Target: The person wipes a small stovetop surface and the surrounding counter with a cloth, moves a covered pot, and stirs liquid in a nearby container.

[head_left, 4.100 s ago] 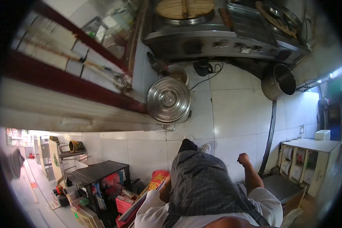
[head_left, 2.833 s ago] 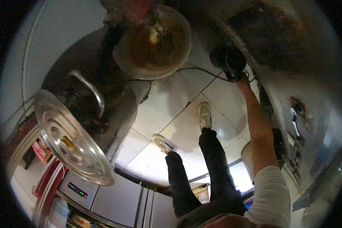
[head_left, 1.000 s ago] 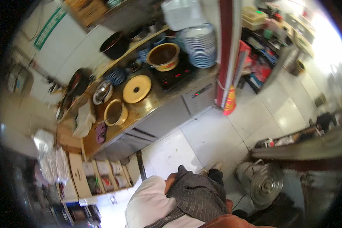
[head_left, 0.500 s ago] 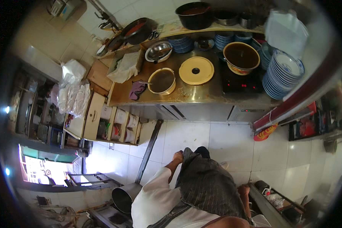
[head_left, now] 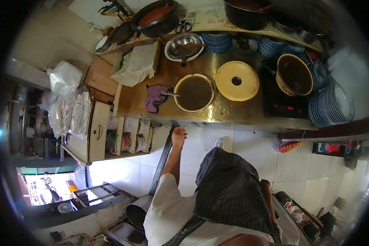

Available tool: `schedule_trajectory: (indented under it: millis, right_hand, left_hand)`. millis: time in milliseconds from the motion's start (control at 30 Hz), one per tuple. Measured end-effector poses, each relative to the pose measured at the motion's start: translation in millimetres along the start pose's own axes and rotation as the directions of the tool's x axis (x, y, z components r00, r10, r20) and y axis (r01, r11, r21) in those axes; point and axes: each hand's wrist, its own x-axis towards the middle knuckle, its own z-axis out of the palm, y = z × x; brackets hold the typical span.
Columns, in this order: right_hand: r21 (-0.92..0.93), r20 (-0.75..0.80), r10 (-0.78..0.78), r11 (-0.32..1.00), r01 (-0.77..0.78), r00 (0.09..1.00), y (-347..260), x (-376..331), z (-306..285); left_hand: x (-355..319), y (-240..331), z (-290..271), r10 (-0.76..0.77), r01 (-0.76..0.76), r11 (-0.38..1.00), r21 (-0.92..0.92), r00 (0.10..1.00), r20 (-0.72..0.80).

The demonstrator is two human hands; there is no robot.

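Note:
My left hand (head_left: 179, 135) is stretched forward just short of the steel counter (head_left: 135, 104)'s front edge. It holds nothing, and its fingers are loosely bent and apart. On the counter beyond it are a purple cloth (head_left: 155, 98) and a cream enamel pot (head_left: 194, 92) of dark liquid with a handle sticking out over its rim. A cream lid (head_left: 237, 74) with a dark knob lies to the right of that pot. My right hand (head_left: 265, 186) hangs beside the dark striped apron (head_left: 233, 188), which partly covers it; its fingers do not show clearly.
A second cream pot (head_left: 294, 76) stands on a black induction cooker (head_left: 286, 107). Stacked blue-rimmed bowls (head_left: 330, 106) are at the counter's right end. An open-fronted drawer cabinet (head_left: 98, 131) stands at the left. Behind my left arm is a big metal pot (head_left: 137, 211).
My left hand has let go of the apron's edge and reached forward toward the counter. I have come closer to the counter. My right hand still hangs at my side.

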Motion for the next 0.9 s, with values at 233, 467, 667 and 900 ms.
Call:
schedule_trajectory:
  millis: [233,467,667,900]
  right_hand:
    - [-0.267,-0.053,-0.092,0.961,0.075,0.994,-65,36,21]
    - [-0.717,0.408,-0.388,0.424,0.554,0.826,-33,39,-10]
    - [0.055,0.127,0.117,0.991,-0.125,0.985,-89,38,-6]
    - [0.306,0.083,0.227,0.921,-0.241,0.97,-74,21,11]
  left_hand:
    - [34,53,7,-0.029,0.029,0.976,-0.217,1.0,0.003]
    - [62,73,11,-0.013,-0.007,0.96,-0.281,0.997,-0.07]
    - [103,129,4,-0.008,-0.019,0.933,-0.36,0.997,-0.073]
    - [145,153,12,0.002,-0.013,0.963,-0.268,0.999,-0.04]
